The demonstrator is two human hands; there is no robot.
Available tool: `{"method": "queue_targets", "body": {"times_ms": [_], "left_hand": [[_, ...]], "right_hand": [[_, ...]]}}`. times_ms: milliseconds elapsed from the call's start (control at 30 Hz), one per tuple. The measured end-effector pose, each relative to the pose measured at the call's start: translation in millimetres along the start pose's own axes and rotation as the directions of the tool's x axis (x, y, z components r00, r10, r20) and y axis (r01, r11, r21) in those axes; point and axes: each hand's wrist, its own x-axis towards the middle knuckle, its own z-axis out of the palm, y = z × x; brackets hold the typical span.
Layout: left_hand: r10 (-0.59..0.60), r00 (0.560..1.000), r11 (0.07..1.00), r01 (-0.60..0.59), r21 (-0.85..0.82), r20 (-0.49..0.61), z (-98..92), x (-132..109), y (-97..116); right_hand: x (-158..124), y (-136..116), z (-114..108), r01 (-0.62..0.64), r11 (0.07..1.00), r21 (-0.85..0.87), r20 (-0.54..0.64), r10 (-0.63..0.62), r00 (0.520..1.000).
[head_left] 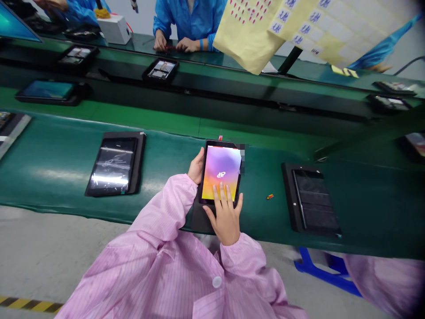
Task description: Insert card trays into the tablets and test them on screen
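Log, head view; 12 o'clock is taken as the far side of the desk. A tablet [221, 173] lies at centre, its screen lit in a purple-to-yellow gradient with a small white logo. Its long axis runs about 12 to 6, leaning slightly toward 1, and its lower end rests on a dark folio cover [201, 217] on the green-matted desk [361, 217].

The left hand [196, 166] touches the tablet's 9 o'clock edge. Its thumb shows, but the rest passes behind the tablet, so I cannot tell whether it pinches (it looks more like a cradling hold, though the view is poor here). The right hand [226, 221] enters from 6, in its pink striped sleeve [245, 261]. Its fingers [222, 193] are slightly spread, tips laid on the lower screen, pinching nothing; the tablet's far end lies at 12 from them.

Nearby: a black-cased tablet [114, 166] at 9, a second black case [312, 199] at 3, and a small orange bit [270, 196] between it and the centre tablet. A co-worker's blue sleeve [164, 17] is across the far belt.
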Motion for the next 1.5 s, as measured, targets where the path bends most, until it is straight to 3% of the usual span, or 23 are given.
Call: {"method": "queue_targets", "body": {"times_ms": [433, 700, 1000, 1167, 1333, 1500], "left_hand": [[-0.043, 0.999, 0.999, 0.043, 0.0, 0.002, 0.5, -0.8, 0.7], [-0.015, 1.0, 1.0, 0.015, 0.002, -0.009, 1.8, 0.2, -0.1], [-0.002, 1.0, 0.999, 0.002, -0.034, 0.007, 3.9, -0.4, 0.1], [-0.011, 1.0, 1.0, 0.011, -0.028, 0.001, 2.1, 0.1, -0.1], [-0.011, 1.0, 1.0, 0.011, -0.013, 0.019, -1.6, 2.1, -0.2], [-0.038, 0.999, 0.998, 0.039, -0.048, 0.029, 1.2, 0.6, 0.5]], "right_hand": [[-19.4, 1.8, -3.3, 0.054, 0.997, 0.056, -0.008, -0.054, 0.999], [-8.0, 21.3, -12.7, 0.073, 0.991, 0.108, -0.259, -0.042, 0.965], [10.0, 38.3, -13.1, -0.036, 0.996, 0.088, -0.363, 0.066, 0.93], [12.9, 27.3, -10.4, -0.008, 0.994, 0.109, -0.356, 0.046, 0.933], [14.7, 5.1, -5.8, 0.104, 0.988, 0.111, -0.309, -0.065, 0.949], [50.0, 4.7, -6.7, 0.126, 0.991, 0.042, -0.327, -0.106, 0.939]]}}
